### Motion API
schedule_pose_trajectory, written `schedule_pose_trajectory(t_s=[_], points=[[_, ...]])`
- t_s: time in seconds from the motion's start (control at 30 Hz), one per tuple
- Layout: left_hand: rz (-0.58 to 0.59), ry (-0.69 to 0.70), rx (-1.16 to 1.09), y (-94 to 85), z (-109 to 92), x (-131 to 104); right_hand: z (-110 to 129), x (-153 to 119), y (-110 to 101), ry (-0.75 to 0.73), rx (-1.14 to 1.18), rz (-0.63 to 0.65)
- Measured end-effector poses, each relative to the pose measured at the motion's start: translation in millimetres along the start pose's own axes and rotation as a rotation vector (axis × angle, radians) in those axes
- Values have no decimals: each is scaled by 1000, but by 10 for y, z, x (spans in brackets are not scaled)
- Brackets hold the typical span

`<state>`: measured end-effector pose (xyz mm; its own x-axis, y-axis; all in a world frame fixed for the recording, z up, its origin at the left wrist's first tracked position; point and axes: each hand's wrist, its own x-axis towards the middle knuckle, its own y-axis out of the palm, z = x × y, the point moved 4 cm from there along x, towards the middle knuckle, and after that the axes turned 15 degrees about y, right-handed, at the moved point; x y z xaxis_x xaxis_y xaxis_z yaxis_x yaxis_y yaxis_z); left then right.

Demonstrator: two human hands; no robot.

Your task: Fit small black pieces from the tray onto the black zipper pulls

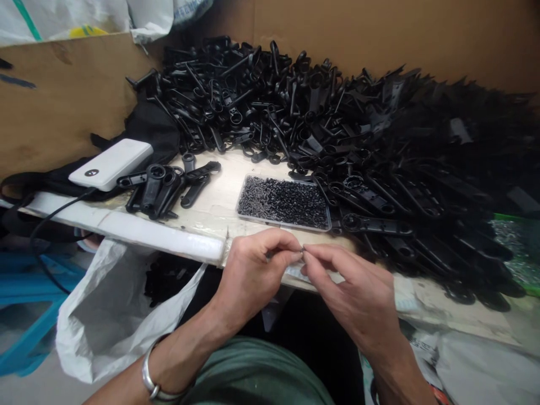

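My left hand (253,270) and my right hand (354,287) meet fingertip to fingertip just over the table's front edge. Both are closed in a pinch around a tiny dark piece (302,250), mostly hidden by the fingertips. Right behind them lies a shallow clear tray (283,225) filled with small black parts (282,199). A large heap of black plastic arms with ring-shaped ends (261,107) spreads behind the tray and down its right side. Left of the tray sits a smaller group of similar black arms (162,188).
A white power bank (112,163) with a black cable lies on black fabric at the left. Below the table edge hangs an open white sack (97,315) near a blue stool (37,304). A green container (517,253) of small shiny pieces stands far right. Cardboard (405,34) rises behind.
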<state>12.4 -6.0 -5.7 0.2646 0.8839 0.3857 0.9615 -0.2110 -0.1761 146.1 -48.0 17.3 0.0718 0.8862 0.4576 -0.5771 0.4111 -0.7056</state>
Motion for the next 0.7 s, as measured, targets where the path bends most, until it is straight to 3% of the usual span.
schedule_pose_trajectory(t_s=[0.17, 0.7], points=[[60, 42, 104, 0, -37, 9, -35, 10, 20, 42, 8, -61], [132, 96, 205, -51, -51, -29, -149, -21, 76, 315, 173, 39]])
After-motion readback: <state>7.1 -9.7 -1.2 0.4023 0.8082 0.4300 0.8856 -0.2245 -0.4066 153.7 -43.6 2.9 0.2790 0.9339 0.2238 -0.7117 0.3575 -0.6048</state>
